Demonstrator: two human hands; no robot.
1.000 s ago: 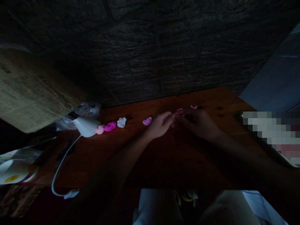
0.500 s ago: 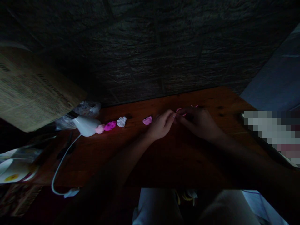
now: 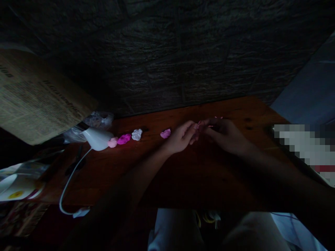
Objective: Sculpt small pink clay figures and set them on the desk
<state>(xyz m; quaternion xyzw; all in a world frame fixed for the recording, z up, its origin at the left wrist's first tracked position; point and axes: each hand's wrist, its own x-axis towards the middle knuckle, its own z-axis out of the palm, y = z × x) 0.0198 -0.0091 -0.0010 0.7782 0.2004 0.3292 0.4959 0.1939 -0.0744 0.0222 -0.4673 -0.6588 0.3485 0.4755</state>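
My left hand (image 3: 181,136) and my right hand (image 3: 225,136) meet above the table, with their fingertips close together. A small piece of pink modelling clay (image 3: 199,122) shows between the fingertips; most of it is hidden. Both hands are closed in a pinch around it. Just left of my left hand lies a pink lump of clay (image 3: 165,133). Thin pink clay bits (image 3: 218,117) lie on the table behind my right hand. Further left, a white lump (image 3: 136,134), a magenta lump (image 3: 124,139) and a pale pink lump (image 3: 112,142) sit in a row.
A white lamp-like object (image 3: 98,138) with a cord (image 3: 64,190) stands beside the lumps on the wooden table (image 3: 183,181). Behind it are a clear plastic bag (image 3: 99,120) and a newsprint-patterned sheet (image 3: 39,97). A white cup (image 3: 19,187) is at far left. A stone-patterned wall (image 3: 162,59) rises behind.
The fingers of my left hand have curled and shifted slightly at the clay, and my right fingers have moved a little. Less pink clay shows between them. The view has shifted slightly.
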